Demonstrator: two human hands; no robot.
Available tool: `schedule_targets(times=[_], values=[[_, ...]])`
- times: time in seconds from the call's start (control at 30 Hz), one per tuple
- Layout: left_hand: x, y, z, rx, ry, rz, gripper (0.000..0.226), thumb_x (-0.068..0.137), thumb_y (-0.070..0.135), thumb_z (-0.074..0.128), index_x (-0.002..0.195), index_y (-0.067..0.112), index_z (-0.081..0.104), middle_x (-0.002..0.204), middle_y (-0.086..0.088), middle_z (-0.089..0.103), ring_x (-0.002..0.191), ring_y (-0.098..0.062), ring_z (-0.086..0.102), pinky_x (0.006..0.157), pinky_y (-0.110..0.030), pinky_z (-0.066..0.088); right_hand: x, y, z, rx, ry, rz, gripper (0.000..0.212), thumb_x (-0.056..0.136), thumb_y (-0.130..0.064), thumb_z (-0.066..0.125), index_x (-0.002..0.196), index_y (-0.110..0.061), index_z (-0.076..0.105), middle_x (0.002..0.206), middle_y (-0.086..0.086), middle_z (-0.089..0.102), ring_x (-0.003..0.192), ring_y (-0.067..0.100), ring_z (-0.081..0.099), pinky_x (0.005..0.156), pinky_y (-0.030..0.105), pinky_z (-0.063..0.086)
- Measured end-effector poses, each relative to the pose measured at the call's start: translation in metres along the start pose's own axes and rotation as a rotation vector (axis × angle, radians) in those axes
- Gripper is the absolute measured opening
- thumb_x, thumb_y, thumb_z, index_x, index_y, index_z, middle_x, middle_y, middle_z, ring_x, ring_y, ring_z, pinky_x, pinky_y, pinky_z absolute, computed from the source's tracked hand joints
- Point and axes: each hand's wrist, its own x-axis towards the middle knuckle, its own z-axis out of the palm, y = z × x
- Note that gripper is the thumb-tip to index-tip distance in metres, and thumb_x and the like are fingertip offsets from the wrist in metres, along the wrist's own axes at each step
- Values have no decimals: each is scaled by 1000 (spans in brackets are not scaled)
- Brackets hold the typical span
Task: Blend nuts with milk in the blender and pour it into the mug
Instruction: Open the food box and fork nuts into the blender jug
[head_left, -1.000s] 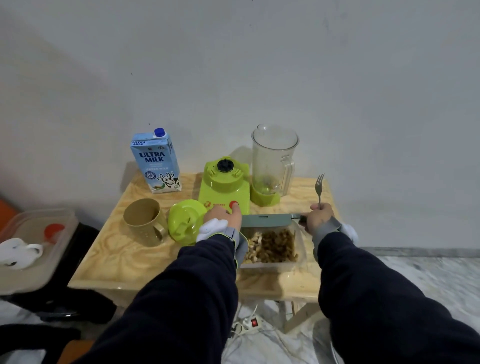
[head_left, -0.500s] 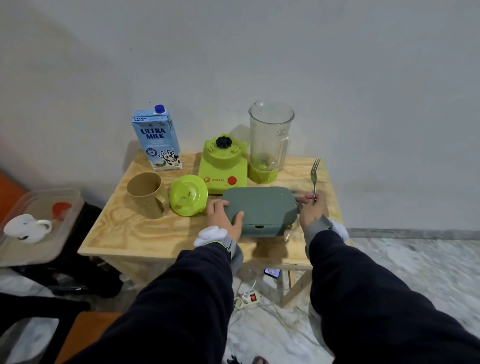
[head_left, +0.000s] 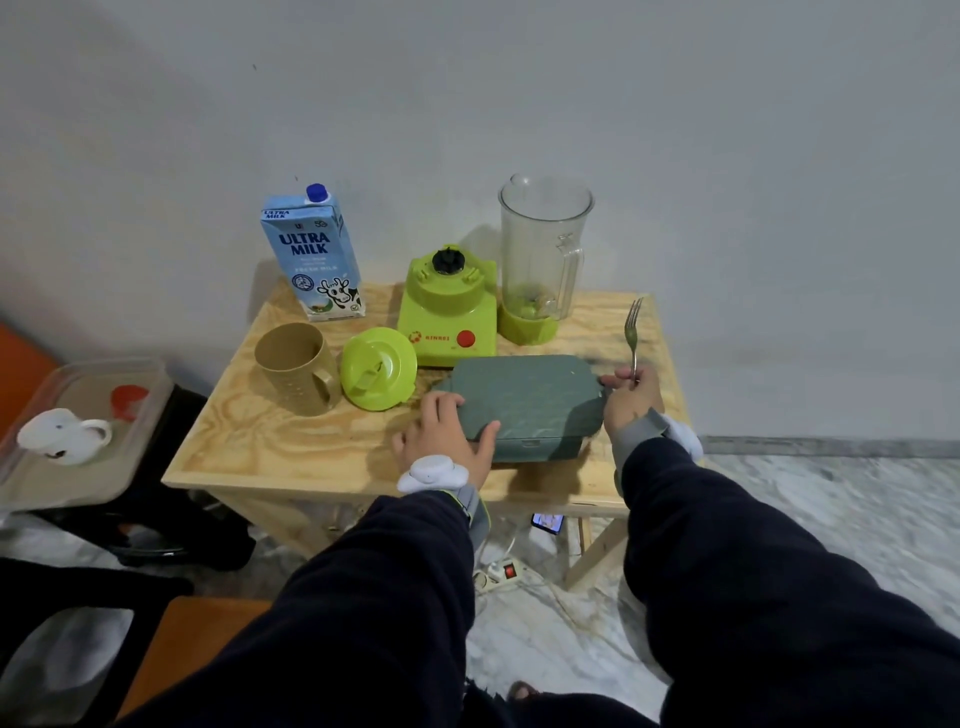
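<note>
A grey-green lid (head_left: 524, 400) covers the nut container at the table's front. My left hand (head_left: 444, 439) rests on the lid's left corner, thumb on top. My right hand (head_left: 631, 397) touches the lid's right edge and holds a fork (head_left: 632, 332) upright. Behind stand the green blender base (head_left: 447, 312) and, to its right, the clear blender jug (head_left: 543, 260) with a few nuts at the bottom. The green jug lid (head_left: 378, 368) lies beside a tan mug (head_left: 296, 368). A blue milk carton (head_left: 311, 252) stands at the back left.
The small wooden table (head_left: 291, 447) stands against a grey wall. To its left a plastic tray (head_left: 78, 467) holds a white cup (head_left: 62, 434) and a red cap. Under the table lie a power strip (head_left: 498, 574) and a phone on a marble floor.
The grey-green lid has come down from upright and now covers the nuts. My left hand moved from the blender base's button area to the lid's left corner. The camera pulled back.
</note>
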Motion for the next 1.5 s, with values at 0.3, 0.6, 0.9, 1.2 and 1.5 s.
schedule_targets(times=[0.3, 0.6, 0.9, 1.2, 1.5], values=[[14, 16, 5, -23, -257, -18, 95, 84, 63, 48, 154, 17, 3, 162, -2, -2, 149, -22, 10, 120, -46, 10, -6, -5, 2, -267, -96, -76, 32, 98, -5, 25, 117, -9, 50, 98, 6, 54, 88, 24, 52, 81, 30, 40], [30, 22, -1, -271, -367, -168, 112, 75, 49, 72, 153, 15, 0, 157, -9, 17, 144, -26, 22, 117, -40, 25, -13, 5, 13, -384, -119, -50, 44, 88, 6, 30, 121, -16, 49, 93, 7, 53, 78, 26, 52, 70, 31, 41], [51, 21, -11, 26, -522, 104, 125, 65, 63, 72, 154, 17, -3, 160, -8, -14, 149, -31, -2, 121, -44, 11, -13, 11, 10, -374, -150, -70, 49, 89, 2, 26, 120, -27, 51, 93, 5, 57, 65, 19, 53, 65, 30, 44], [84, 47, -8, 359, -639, 422, 127, 55, 55, 82, 151, 34, 2, 161, -7, 0, 148, -36, 7, 120, -53, 15, -22, 12, 8, -331, -142, -137, 45, 92, -4, 28, 123, -27, 51, 99, 5, 63, 84, 31, 63, 79, 43, 57], [82, 53, 6, 396, -615, 374, 133, 48, 64, 80, 151, 31, 2, 155, -15, 15, 139, -44, 24, 111, -59, 28, -6, 8, 6, -350, -157, -135, 43, 97, -7, 28, 123, -24, 57, 107, 10, 64, 84, 25, 59, 71, 27, 46]])
